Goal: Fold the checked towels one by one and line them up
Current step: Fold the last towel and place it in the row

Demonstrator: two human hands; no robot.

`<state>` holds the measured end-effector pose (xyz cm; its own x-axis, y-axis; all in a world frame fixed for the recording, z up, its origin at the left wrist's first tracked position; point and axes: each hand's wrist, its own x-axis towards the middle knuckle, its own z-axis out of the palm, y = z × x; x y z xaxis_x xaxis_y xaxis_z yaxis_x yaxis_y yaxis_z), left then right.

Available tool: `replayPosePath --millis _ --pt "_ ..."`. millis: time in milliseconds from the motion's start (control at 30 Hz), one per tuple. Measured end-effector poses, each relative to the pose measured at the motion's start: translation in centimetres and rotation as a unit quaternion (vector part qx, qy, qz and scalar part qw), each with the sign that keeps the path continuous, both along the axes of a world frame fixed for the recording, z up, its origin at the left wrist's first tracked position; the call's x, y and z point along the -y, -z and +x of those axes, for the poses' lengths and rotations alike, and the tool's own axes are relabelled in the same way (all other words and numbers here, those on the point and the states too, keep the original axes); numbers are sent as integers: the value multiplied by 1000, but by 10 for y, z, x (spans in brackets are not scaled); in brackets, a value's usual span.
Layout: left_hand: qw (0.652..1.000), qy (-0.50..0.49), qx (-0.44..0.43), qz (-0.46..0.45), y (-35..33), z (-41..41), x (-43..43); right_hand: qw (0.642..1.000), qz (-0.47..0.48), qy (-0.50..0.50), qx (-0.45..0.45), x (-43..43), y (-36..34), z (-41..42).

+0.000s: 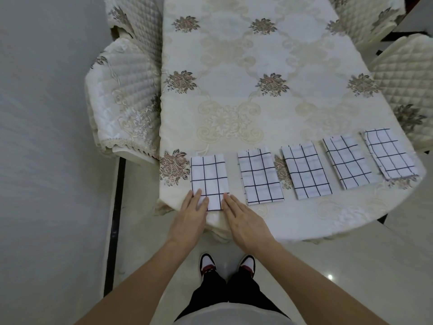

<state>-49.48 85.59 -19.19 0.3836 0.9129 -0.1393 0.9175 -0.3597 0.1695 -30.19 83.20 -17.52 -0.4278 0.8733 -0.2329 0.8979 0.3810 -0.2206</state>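
Your shoes (207, 262): side by side on the pale floor, nearer you than towel 1 (209, 177).
Your left hand (191, 214): flat, fingers straight and together, gripping nothing; fingertips lie on the near-left corner of towel 1.
Your right hand (243, 221): flat too, fingers straight, gripping nothing; fingertips touch the near-right corner of towel 1.
Folded towel 1: a white rectangle with dark checks, at the table's near-left corner, close to the edge.
Folded towel 2 (260, 177): just right of towel 1, not touching it.
Folded towel 3 (305, 171), towel 4 (349, 160), towel 5 (390, 153): each further right of towel 1, gaps between, the row curving away from you.
Cream tablecloth (234, 66): flowered, under towel 1 and stretching beyond it.
Quilted chair (121, 97): left of towel 1 and further from you.
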Motion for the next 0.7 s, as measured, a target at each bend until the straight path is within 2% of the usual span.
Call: replayPosePath --millis 333,500,600,700 --pt "1000 -18 -1 -18 -2 0 -2 999 4 32 -9 -3 -2 -3" --pt "999 -28 0 -40 0 1 -4 1000 -26 9 -11 -5 -4 0" --pt "999 -27 3 -36 -1 1 -5 999 -48 14 -12 -6 -5 -1" --pt "999 -32 25 -2 -7 3 -4 999 -15 28 -41 -6 -7 0"
